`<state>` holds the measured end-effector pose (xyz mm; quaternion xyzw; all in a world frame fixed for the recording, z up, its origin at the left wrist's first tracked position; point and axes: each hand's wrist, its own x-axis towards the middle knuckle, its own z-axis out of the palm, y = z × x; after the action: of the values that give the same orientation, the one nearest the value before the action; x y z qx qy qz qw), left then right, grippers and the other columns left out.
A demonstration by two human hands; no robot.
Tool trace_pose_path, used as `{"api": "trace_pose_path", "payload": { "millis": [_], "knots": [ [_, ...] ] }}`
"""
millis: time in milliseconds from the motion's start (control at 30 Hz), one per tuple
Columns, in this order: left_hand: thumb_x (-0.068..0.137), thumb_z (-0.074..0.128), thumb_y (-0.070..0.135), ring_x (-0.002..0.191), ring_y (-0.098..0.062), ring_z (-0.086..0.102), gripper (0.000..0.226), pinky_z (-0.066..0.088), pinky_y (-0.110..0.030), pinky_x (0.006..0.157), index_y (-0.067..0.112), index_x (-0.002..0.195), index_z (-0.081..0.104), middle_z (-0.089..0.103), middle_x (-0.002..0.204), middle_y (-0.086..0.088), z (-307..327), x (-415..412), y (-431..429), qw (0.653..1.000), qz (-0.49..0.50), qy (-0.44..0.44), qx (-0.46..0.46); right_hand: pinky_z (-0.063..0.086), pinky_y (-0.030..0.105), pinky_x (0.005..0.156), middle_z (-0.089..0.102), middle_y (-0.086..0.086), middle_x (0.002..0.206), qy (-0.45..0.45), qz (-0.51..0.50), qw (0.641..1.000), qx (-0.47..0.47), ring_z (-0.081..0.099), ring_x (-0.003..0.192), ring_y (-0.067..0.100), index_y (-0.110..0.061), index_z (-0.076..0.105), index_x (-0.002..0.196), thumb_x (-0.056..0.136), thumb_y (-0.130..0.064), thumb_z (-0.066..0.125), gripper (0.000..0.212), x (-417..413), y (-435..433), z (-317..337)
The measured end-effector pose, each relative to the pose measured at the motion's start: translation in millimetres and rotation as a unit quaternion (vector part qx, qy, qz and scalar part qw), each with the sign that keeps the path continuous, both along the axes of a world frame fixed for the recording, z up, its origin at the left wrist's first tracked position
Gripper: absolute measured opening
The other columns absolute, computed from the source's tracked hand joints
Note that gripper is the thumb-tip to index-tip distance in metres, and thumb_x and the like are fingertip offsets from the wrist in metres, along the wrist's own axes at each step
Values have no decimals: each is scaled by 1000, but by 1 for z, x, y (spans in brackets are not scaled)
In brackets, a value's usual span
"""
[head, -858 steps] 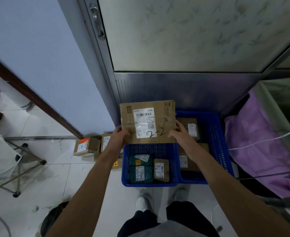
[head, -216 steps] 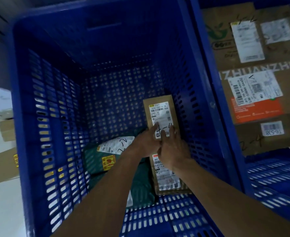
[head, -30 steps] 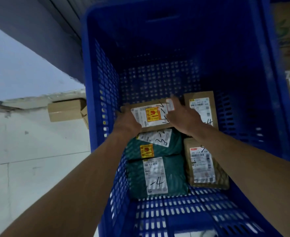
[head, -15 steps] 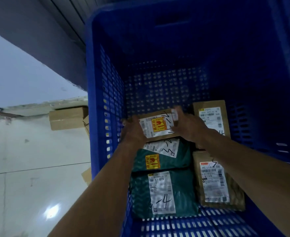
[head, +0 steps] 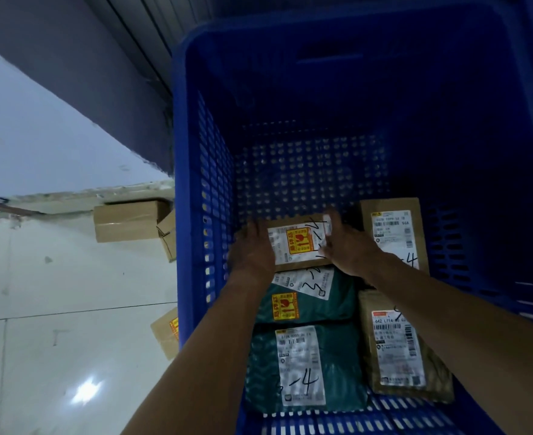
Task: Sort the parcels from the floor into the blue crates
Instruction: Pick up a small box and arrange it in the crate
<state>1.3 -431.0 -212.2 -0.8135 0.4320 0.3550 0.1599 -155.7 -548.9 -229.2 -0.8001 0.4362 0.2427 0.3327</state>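
Observation:
Both hands reach deep into a blue perforated crate (head: 193,189). My left hand (head: 252,249) and my right hand (head: 350,246) grip the two ends of a small brown box (head: 296,243) with a white label and a yellow-red sticker, low against the crate floor by the left wall. Just in front of it lie two green mailer bags (head: 306,306) (head: 302,368). At the right are two brown parcels (head: 394,230) (head: 400,350) with white labels.
Outside the crate, on the pale tiled floor (head: 54,309) to the left, a cardboard box (head: 127,219) rests by the wall, a second one (head: 167,237) leans beside it, and a third (head: 166,331) with a yellow sticker peeks out nearer me. A grey wall and metal door frame rise behind.
Over the last second both hands stayed shut on the small brown box, which sits slightly lower and farther back in the crate. The view shifted a little.

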Motion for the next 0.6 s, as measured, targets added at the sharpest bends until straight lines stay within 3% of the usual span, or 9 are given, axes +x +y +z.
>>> {"api": "trace_pose_path", "payload": {
  "millis": [67, 167, 233, 300, 467, 600],
  "knots": [
    [101, 53, 22, 153, -37, 7, 86, 40, -49, 110, 8, 160, -8, -5, 168, -11, 7, 0, 3, 1000, -23, -2, 15, 48, 40, 91, 42, 23, 146, 35, 37, 997, -50, 58, 117, 40, -12, 11, 155, 94, -30, 68, 86, 7, -1, 6],
    [101, 51, 27, 155, -32, -4, 86, 30, -48, 116, 7, 160, -10, -11, 168, -9, 17, -3, 12, 998, -51, -9, 32, 43, 42, 105, 25, 21, 155, 93, 110, 984, -108, 42, 132, 40, -5, 13, 156, 95, -32, 64, 83, 13, 2, 16],
    [99, 54, 29, 155, -32, 0, 88, 24, -46, 120, 6, 160, -6, -7, 168, -11, 26, -8, 19, 999, -46, -6, 26, 39, 43, 110, 20, 20, 157, 114, 133, 979, -103, 37, 136, 39, -5, 6, 158, 95, -36, 64, 91, 12, 5, 25],
    [97, 53, 23, 153, -32, 7, 84, 27, -44, 120, 5, 159, 0, 2, 167, -13, 38, -12, 23, 999, -50, -10, 17, 38, 43, 111, 16, 19, 161, 112, 144, 979, -94, 35, 138, 39, -5, 0, 159, 94, -41, 65, 98, 9, 8, 39],
    [102, 47, 28, 155, -31, 5, 79, 23, -44, 121, 8, 160, -3, -6, 169, -14, 96, -25, 20, 997, -80, 16, 2, 41, 43, 107, 18, 15, 161, 62, 140, 984, -86, 34, 141, 35, -5, 8, 158, 95, -40, 66, 93, -4, 17, 94],
    [104, 45, 35, 153, -32, 17, 71, 29, -44, 119, 9, 160, 11, 8, 168, -13, 156, -32, 18, 993, -13, 104, -62, 46, 44, 104, 29, 15, 156, 26, 91, 995, -46, 40, 137, 33, -7, 17, 156, 95, -47, 63, 86, -16, 30, 148]
  ]
}}
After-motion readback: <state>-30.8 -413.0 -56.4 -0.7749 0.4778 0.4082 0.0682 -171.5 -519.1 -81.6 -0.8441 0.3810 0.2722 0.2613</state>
